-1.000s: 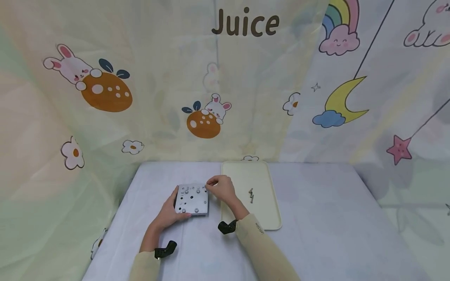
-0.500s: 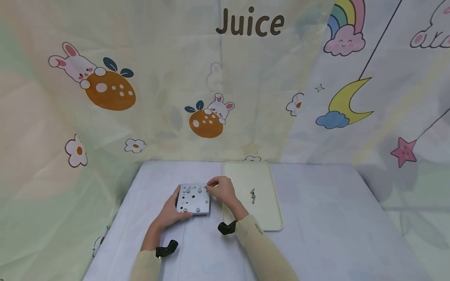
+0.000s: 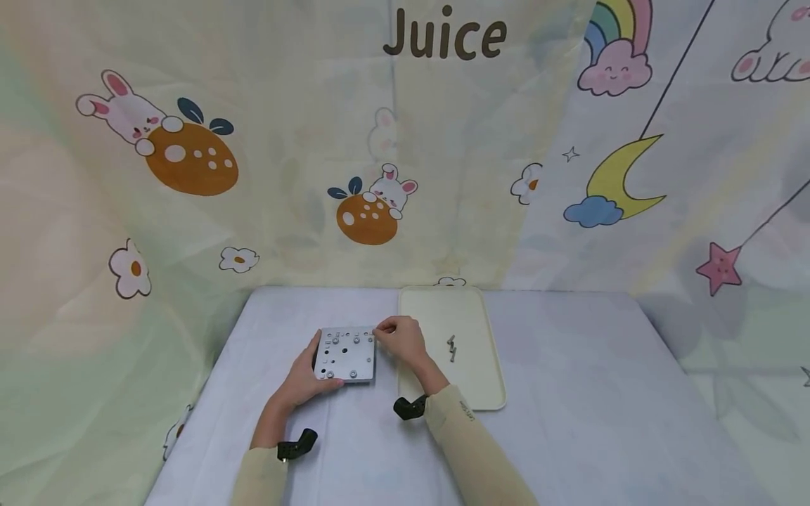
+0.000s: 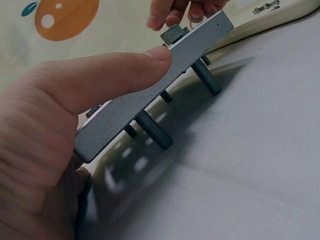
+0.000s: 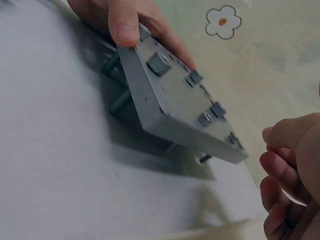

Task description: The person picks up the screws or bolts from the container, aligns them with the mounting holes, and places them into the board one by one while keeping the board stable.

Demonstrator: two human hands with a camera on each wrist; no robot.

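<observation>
Left grip [image 3: 302,383] clasps metal plate [image 3: 345,354] | tilted, bolts down | right grip [image 3: 400,339] pinches corner bolt [image 4: 171,34]

I am seeing a pale lilac tablecloth [image 3: 557,393] covering the table. A cream tray [image 3: 471,379] is lying right of centre, running from near to far, and a few small loose screws [image 3: 452,348] are sitting together in its middle. A printed curtain backdrop [image 3: 285,140] is hanging at the far side: the word "Juice" [image 3: 445,36] is showing at the top, a rabbit with an orange [image 3: 370,211] is sitting below it, and a yellow moon [image 3: 616,176] and pink star [image 3: 718,268] are hanging at the right.
</observation>
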